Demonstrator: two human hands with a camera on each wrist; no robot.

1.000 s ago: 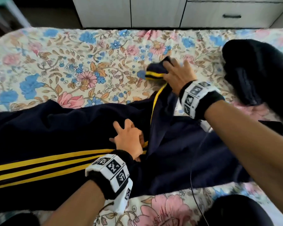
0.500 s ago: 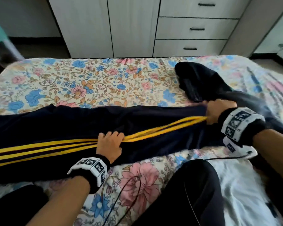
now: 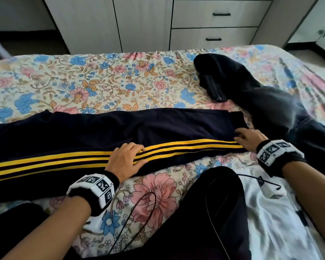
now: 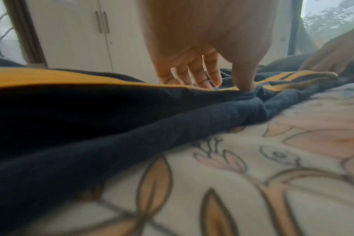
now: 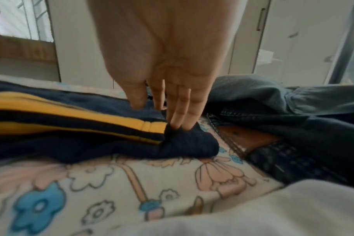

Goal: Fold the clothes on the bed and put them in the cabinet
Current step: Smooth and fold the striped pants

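Observation:
Navy track pants (image 3: 120, 128) with yellow side stripes lie stretched left to right across the floral bed (image 3: 101, 79), one leg laid over the other. My left hand (image 3: 128, 158) lies flat on the stripes near the middle, fingers straight (image 4: 198, 76). At the cuff end on the right, my right hand (image 3: 250, 137) presses straight fingers (image 5: 180, 115) onto the pants (image 5: 71, 127), holding nothing. A dark pile of jeans (image 3: 251, 91) lies at the right of the bed, just beyond the cuff (image 5: 192, 143).
White cabinet doors (image 3: 94, 23) and drawers (image 3: 214, 21) stand past the far edge of the bed. My knees in black trousers (image 3: 204, 212) are at the near edge, with a thin black cable (image 3: 139, 212) across them. A white cloth (image 3: 270, 222) lies at the lower right.
The right hand carried the second leg over onto the first and pulled it straight, then let go of the cuff and now presses on it. The left hand flattened on the stripes.

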